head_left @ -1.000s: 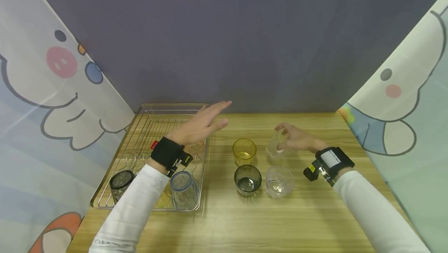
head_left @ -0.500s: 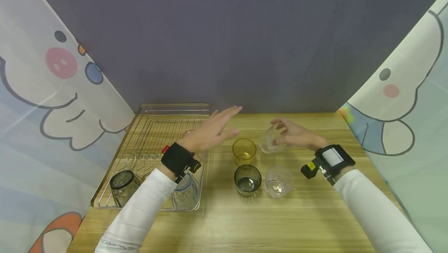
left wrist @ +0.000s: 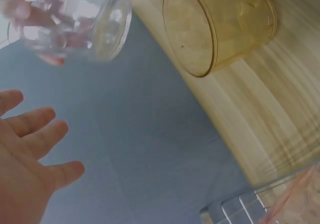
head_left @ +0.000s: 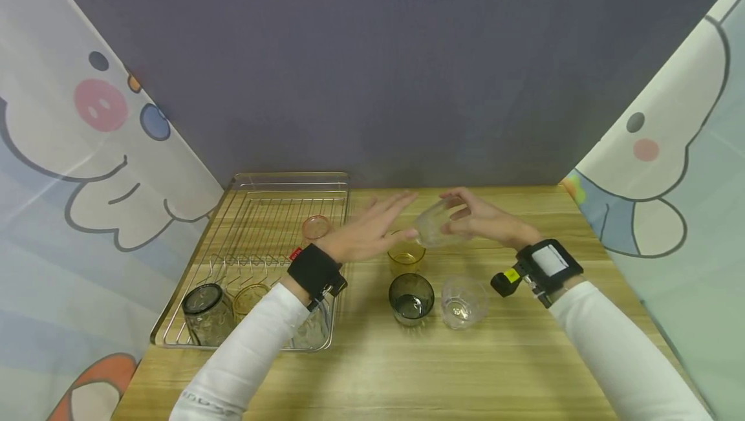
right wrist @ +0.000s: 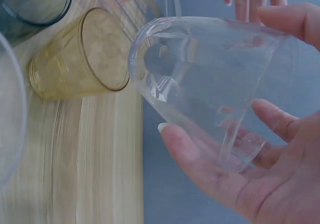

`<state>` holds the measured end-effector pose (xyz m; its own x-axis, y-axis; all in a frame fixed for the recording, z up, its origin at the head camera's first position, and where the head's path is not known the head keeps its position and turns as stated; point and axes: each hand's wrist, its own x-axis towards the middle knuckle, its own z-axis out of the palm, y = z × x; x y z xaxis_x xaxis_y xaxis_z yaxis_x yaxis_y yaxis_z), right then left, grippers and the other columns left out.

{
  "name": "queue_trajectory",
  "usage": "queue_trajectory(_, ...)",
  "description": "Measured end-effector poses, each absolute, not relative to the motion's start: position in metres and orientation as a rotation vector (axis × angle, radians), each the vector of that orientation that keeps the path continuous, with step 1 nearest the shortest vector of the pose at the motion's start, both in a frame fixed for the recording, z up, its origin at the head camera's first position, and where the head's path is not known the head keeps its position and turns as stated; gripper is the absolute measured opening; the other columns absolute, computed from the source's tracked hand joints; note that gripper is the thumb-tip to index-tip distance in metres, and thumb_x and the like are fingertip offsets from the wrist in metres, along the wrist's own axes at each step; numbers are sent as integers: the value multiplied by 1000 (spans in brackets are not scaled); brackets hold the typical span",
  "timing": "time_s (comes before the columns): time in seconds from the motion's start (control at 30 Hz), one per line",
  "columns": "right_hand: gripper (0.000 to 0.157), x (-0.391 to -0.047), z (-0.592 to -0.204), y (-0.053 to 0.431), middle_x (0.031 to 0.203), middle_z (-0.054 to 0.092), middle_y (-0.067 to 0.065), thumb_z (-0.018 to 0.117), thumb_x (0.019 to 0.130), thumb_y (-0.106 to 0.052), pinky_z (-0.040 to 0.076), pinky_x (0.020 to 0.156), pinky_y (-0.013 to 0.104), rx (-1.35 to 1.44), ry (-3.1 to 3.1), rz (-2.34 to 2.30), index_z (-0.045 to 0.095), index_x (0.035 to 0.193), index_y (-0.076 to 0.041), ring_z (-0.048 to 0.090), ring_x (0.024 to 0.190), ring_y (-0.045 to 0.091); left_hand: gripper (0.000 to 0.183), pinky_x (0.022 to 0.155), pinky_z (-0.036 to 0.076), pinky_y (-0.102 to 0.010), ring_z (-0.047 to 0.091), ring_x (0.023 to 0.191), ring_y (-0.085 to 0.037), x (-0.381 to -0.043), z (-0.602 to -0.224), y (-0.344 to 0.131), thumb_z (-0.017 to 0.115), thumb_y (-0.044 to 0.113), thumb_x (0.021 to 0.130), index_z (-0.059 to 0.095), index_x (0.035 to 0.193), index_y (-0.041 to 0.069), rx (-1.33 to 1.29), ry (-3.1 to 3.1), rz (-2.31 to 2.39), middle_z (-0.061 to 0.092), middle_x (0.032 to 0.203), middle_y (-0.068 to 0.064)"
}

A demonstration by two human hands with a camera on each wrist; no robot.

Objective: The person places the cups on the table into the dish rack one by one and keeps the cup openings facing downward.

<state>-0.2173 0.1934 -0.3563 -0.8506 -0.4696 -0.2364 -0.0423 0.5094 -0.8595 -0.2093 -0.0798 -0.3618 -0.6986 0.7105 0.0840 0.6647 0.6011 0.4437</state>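
My right hand (head_left: 485, 219) grips a clear glass (right wrist: 200, 78), tilted on its side with its base toward my left hand. Thumb and fingers wrap the glass near its rim in the right wrist view. My left hand (head_left: 369, 230) reaches over the rack's right edge, fingers straight, nothing in its grasp. Its fingertips come close to the base of the clear glass. Below the two hands an amber glass (head_left: 406, 259) stands upright on the table. In front of it are a dark grey glass (head_left: 411, 301) and a second clear glass (head_left: 464, 304), both upright.
A wire dish rack (head_left: 244, 214) stands at the left on the wooden table (head_left: 442, 369). Inside it are an upturned dark glass (head_left: 205, 317), an amber glass (head_left: 250, 295), a pink glass (head_left: 316, 227) and a bluish glass (head_left: 314, 327). A grey panel (head_left: 396, 72) rises behind.
My right hand has lifted the clear glass off the table, tipped it and carried it left. My left hand has moved right toward it, uncovering the pink glass in the rack.
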Motion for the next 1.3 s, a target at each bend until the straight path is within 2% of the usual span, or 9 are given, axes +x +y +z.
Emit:
queue_trajectory(0.13,74,-218,-357,191,151,33,15,69,89,-28,54,92,44,-422,2282,-1353,28,148,-13,45,132,40,103,123,9,-59,19,153,-27,-208,-368,-75,5,87,83,11,160,19,1171,2707,682,17,166,-7)
queue_trajectory(0.37,64,-217,-360,187,150,34,17,61,94,-23,55,92,46,-480,2212,-1442,27,147,-11,50,129,42,98,123,9,-59,17,154,-26,-206,-379,-69,7,86,85,4,160,24,1152,2690,671,13,167,-5)
queue_trajectory(0.5,65,-219,-363,187,152,33,16,61,95,-27,55,93,46,-480,2194,-1468,26,148,-11,49,131,42,97,123,11,-59,16,154,-26,-206,-385,-66,10,83,87,3,161,19,1168,2666,730,12,167,-8)
queue_trajectory(0.67,67,-221,-366,187,153,30,16,60,95,-25,55,94,48,-465,2165,-1508,24,149,-9,44,134,42,84,124,14,-55,12,155,-28,-205,-391,-61,20,68,99,3,160,13,1180,2670,789,8,167,-13)
queue_trajectory(0.73,66,-220,-365,185,153,29,16,60,95,-25,55,95,49,-452,2151,-1527,24,149,-10,41,135,42,81,125,15,-53,13,155,-29,-206,-394,-60,19,65,100,2,160,13,1180,2691,816,9,167,-14)
queue_trajectory(0.87,67,-219,-364,182,151,28,18,60,95,-26,53,96,52,-440,2111,-1583,23,149,-10,35,138,41,88,124,20,-51,17,153,-32,-205,-401,-57,6,72,95,4,159,11,1163,2761,889,14,165,-18)
queue_trajectory(0.97,66,-218,-364,179,152,26,22,58,96,-23,51,97,56,-453,2062,-1643,22,149,-9,34,138,42,88,122,24,-53,20,151,-33,-203,-404,-53,4,71,96,7,158,9,1111,2799,976,18,162,-18)
queue_trajectory(1.07,64,-217,-364,175,152,24,26,56,96,-17,50,98,60,-472,2005,-1709,21,148,-5,34,137,44,81,120,26,-54,20,149,-33,-201,-406,-48,7,65,100,12,157,7,1011,2757,1188,20,160,-18)
queue_trajectory(1.3,65,-218,-367,170,152,22,25,54,96,-13,48,99,62,-460,1948,-1760,17,150,-5,33,137,42,63,118,25,-58,22,146,-31,-198,-400,-41,13,51,106,24,154,10,631,2474,1700,23,156,-15)
